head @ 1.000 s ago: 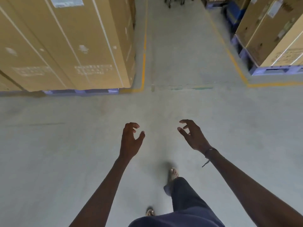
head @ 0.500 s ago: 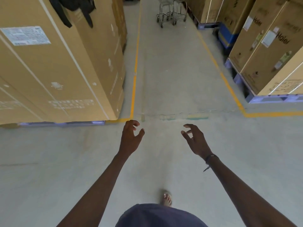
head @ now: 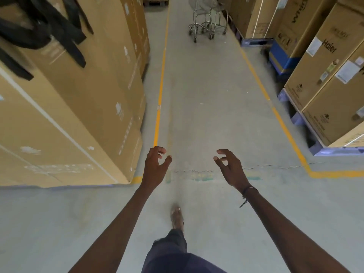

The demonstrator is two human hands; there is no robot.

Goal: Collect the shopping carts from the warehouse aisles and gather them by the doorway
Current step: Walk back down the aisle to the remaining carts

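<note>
Reaching ahead, I held my left hand (head: 156,166) and right hand (head: 229,167) empty, fingers curled apart; the carts (head: 206,18), bare chrome frames nested together, stood far down the aisle between boxes (head: 78,107)

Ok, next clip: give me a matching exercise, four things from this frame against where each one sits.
Things:
1. shopping carts
2. black straps
3. blue pallet
4. wrist cord

Places:
A. draped over the box at upper left
B. far end of the aisle
C. on the right hand side
D. under the boxes on the right

Pairs: 1-B, 2-A, 3-D, 4-C
</note>
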